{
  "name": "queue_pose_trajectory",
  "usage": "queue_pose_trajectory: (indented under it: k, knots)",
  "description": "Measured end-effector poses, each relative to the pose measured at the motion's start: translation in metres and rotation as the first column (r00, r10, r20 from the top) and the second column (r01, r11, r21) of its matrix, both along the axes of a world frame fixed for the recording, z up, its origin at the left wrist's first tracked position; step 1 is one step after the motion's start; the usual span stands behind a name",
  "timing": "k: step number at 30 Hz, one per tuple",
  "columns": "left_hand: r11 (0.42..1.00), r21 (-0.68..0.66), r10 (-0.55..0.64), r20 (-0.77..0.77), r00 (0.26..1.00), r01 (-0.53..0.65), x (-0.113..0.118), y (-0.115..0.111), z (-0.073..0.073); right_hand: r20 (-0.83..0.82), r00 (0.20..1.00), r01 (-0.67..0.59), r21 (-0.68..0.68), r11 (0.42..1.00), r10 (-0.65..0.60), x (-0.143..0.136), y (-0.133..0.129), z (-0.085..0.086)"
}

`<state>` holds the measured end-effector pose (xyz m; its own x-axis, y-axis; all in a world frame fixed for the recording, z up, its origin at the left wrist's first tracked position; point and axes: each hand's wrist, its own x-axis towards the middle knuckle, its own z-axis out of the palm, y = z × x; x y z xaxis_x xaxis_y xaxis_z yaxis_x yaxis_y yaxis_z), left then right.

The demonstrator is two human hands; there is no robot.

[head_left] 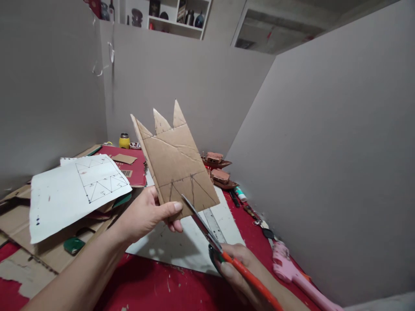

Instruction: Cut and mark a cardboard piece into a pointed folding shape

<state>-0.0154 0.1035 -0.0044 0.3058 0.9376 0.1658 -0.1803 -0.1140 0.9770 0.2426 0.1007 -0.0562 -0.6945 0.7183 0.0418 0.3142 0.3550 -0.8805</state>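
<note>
My left hand [152, 211] grips a piece of brown cardboard [181, 164] by its lower left edge, thumb in front and fingers behind. Three pointed teeth are cut along the top of the cardboard. Pencilled zigzag lines mark its lower strip, below a drawn cross line. In my right hand [240, 263] is a pair of scissors [207, 231] with orange handles. Their blade tips lie at the cardboard's lower edge, near my left thumb; whether they touch it I cannot tell. A metal ruler [214, 224] lies on the white sheet [162, 246] behind the scissors.
At left, a paper with a drawn zigzag pattern [78, 194] rests on cardboard scraps [48, 242]. A yellow jar [124, 141] stands at the back. Small brown model boats [222, 177] and a pink glue gun [288, 265] line the right side, beside a grey partition [324, 164].
</note>
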Motion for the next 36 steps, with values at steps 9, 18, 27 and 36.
queue_pose_trajectory:
  k: [9,18,27,36]
  knots:
    - [1.0,-0.009,0.0,-0.008,1.0,0.0,0.001,0.002,-0.005,0.054,0.996,-0.076,0.075,0.994,0.072,-0.002,0.002,0.006]
    - [0.999,-0.03,-0.037,-0.002,0.999,0.037,0.003,0.0,-0.006,0.054,0.997,-0.058,0.055,0.997,0.055,0.001,0.002,0.0]
    - [0.999,-0.034,-0.02,-0.012,1.0,0.02,0.004,-0.003,-0.002,-0.024,1.0,-0.01,-0.031,0.999,0.009,-0.007,-0.004,0.005]
    - [0.999,-0.041,-0.027,-0.006,1.0,0.026,0.003,-0.004,0.005,-0.09,0.996,-0.016,-0.033,0.999,0.013,-0.008,0.001,-0.006]
